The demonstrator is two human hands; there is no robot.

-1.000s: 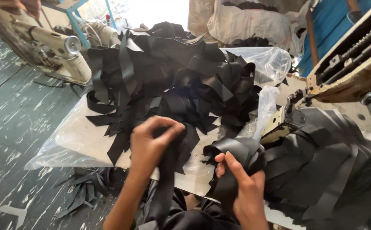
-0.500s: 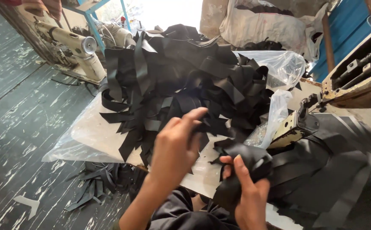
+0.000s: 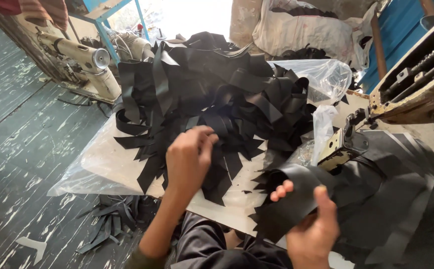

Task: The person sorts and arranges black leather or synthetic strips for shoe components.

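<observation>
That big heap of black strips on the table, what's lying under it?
The heap of black strips lies on a clear plastic sheet over a pale tabletop. The left hand reaches into its near edge. Whatever lies under its middle is covered.

Clear plastic bag (image 3: 326, 79) — crumpled, glossy, upper right of centre, lying open behind the dark heap. Clear plastic sheet (image 3: 97, 169) — flat, lower left of centre, spread under the heap. Large white sack (image 3: 306, 30) — slumped and creased at the top edge, dark material showing at its mouth. No labels, signs or screens.
</observation>
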